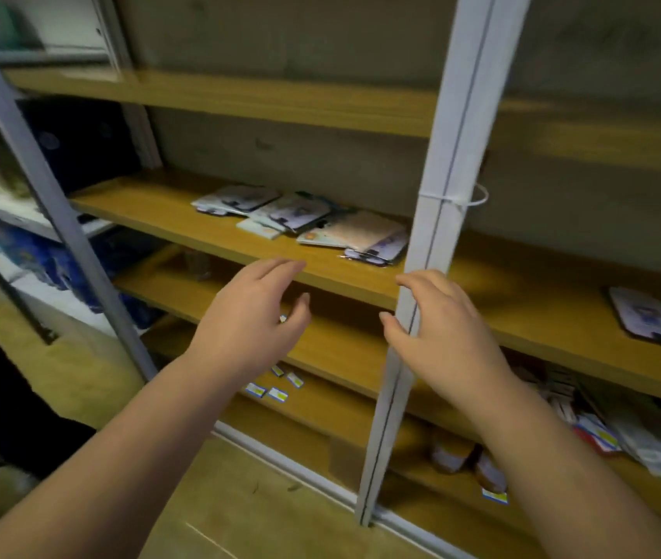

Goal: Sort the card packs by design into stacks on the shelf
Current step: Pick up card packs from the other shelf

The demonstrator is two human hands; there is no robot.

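Note:
Several card packs (304,221) lie in a loose, overlapping heap on the middle wooden shelf (151,211), left of a white upright post (437,219). One purple-edged pack (651,318) lies alone on the same shelf at the far right. My left hand (252,316) hovers in front of the shelf's front edge, fingers relaxed and holding nothing. My right hand (437,320) hangs at the same height beside the post, fingers loosely spread and empty. Both hands are below and nearer than the heap, touching no pack.
Small blue-and-yellow boxes (276,387) are scattered on a lower shelf. A pile of paper packets (619,433) sits at the lower right. Brown slippers (470,461) lie on the bottom shelf. Another white post (54,203) slants at the left, with blue packages (50,260) behind it.

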